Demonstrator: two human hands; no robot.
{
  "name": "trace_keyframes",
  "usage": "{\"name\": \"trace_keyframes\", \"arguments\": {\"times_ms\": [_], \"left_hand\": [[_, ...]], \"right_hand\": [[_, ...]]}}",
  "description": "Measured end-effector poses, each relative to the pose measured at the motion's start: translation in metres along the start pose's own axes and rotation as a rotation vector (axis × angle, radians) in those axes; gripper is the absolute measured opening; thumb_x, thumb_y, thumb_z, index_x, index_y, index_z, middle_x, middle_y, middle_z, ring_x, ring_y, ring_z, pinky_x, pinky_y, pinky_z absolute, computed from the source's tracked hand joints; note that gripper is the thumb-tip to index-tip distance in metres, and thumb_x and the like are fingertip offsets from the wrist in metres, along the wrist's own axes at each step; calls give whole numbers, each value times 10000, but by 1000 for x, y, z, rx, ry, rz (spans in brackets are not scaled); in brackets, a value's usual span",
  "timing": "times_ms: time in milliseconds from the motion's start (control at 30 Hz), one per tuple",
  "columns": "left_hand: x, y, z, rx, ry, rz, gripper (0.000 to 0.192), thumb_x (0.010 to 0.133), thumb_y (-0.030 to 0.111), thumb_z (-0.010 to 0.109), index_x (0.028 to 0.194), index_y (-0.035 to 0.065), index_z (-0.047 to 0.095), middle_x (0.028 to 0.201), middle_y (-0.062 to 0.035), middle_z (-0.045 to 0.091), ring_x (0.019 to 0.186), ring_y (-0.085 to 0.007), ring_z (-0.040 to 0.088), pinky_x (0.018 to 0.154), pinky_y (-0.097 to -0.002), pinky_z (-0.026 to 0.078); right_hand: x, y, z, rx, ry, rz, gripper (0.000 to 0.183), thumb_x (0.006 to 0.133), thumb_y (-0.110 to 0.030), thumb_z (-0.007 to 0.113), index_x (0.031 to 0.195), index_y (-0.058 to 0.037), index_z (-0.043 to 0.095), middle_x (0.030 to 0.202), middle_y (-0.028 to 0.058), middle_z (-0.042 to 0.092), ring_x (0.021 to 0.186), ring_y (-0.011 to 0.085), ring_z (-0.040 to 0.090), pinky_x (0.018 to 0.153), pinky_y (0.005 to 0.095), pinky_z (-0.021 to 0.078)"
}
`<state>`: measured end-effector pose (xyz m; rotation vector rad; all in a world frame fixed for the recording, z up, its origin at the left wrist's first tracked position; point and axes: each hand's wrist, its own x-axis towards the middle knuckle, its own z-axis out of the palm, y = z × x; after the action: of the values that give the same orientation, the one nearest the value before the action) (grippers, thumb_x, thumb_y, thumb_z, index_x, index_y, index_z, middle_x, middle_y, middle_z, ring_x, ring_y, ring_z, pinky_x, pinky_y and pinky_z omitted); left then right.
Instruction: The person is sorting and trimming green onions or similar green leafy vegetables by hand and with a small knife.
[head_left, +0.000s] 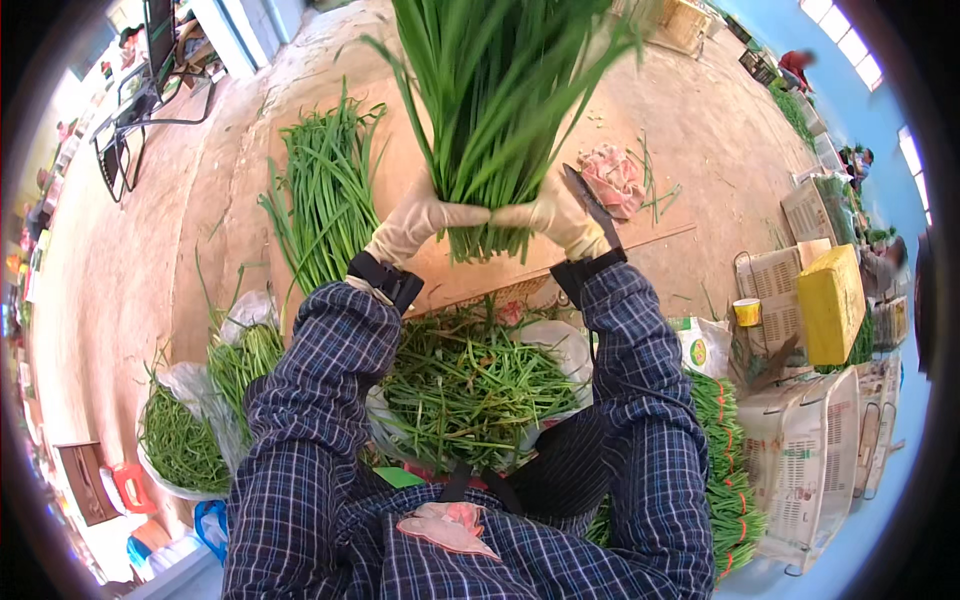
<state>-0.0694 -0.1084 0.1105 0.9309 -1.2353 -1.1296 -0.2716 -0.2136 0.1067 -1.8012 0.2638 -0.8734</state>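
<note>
Both gloved hands grip one large bunch of green leafy stalks, probably garlic chives (495, 127), around its lower part, thumbs meeting in front. My left hand (420, 217) is on the bunch's left side and my right hand (559, 214) on its right. The cut ends point down toward me, and the leaves fan out away from me, slightly blurred. A dark knife blade (589, 196) shows beside my right hand; its hold is unclear. More loose stalks (326, 195) lie on the board (442, 281) to the left. A crumpled pink cloth (613, 180) is at the right.
A heap of green trimmings (480, 382) lies between my legs, with a basin of greens (184, 442) at the left. Banded bunches (724, 465), plastic crates (802, 465) and a yellow box (831, 304) stand at the right. A folding chair (150, 97) is at the upper left. People sit farther off.
</note>
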Motion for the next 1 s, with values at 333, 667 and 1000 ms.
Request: {"name": "trace_keyframes", "arguments": {"times_ms": [333,667,1000], "left_hand": [[-14,-29,-7,38,32,66,936,717,285,909,1464,16,414,1336,-135,600,1207,-255,596,1049,-360,476],[15,27,18,-81,35,-23,797,745,334,883,1378,0,532,1264,-140,643,1151,-238,620,991,-352,496],[3,-88,19,718,378,-710,921,932,659,499,1370,-148,428,1300,-356,574,1236,-445,563,1056,-461,429]], "right_hand": [[-32,-1,22,-74,-204,330,682,745,-284,887,1317,-35,610,1234,118,675,1158,246,627,988,378,526],[18,-45,1,-1,-123,263,660,780,-322,850,1329,-48,608,1239,109,676,1135,250,631,998,359,498],[-21,91,25,138,64,618,868,847,-317,819,1498,-12,332,1378,126,579,1275,237,533,1092,351,411]]}}
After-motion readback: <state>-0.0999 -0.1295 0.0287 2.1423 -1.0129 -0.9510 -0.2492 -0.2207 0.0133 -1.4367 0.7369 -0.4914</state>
